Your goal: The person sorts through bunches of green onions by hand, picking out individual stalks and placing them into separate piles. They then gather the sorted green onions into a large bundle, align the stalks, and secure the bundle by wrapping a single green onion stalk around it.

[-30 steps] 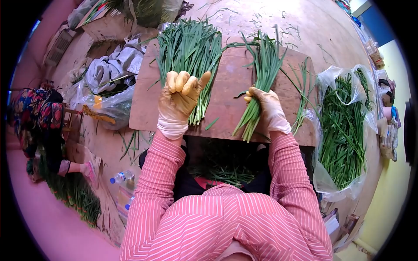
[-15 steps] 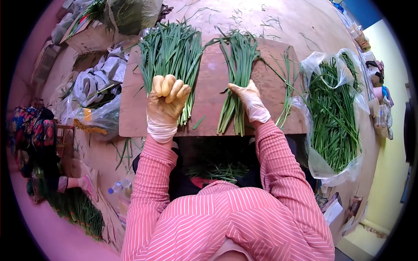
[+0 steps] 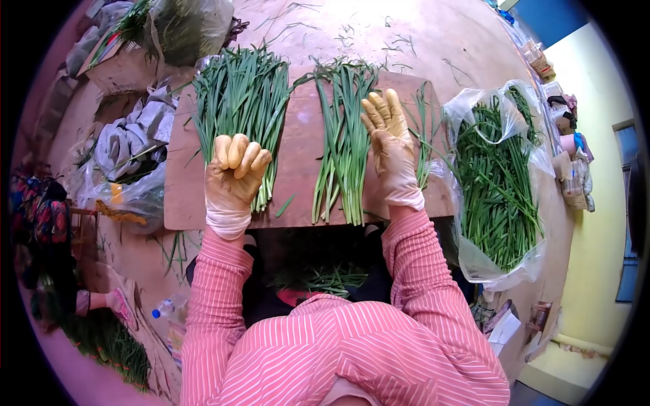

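Watching through the head camera: the right hand (image 3: 393,145), gripping the smaller chive-like bunch (image 3: 347,145) near its pale stems a second ago, has let go. That bunch now lies flat on the table (image 3: 299,159), leaves pointing away from the body, stem ends near the close edge, a bare strip between it and the larger chive-like bunch (image 3: 240,101). My reading: this portion is set down as its own group, since nothing grips it. Pose, right: gloved, fingers released, extended and slightly spread, pointing away from the body, just beside the bunch on the side toward the loose strands (image 3: 424,128); contact I cannot tell. Pose, left: the gloved left hand (image 3: 235,169) keeps its fingers clenched toward the palm over the lower part of the larger bunch. I see nothing in its grasp; whether it presses on the stems, I cannot tell.
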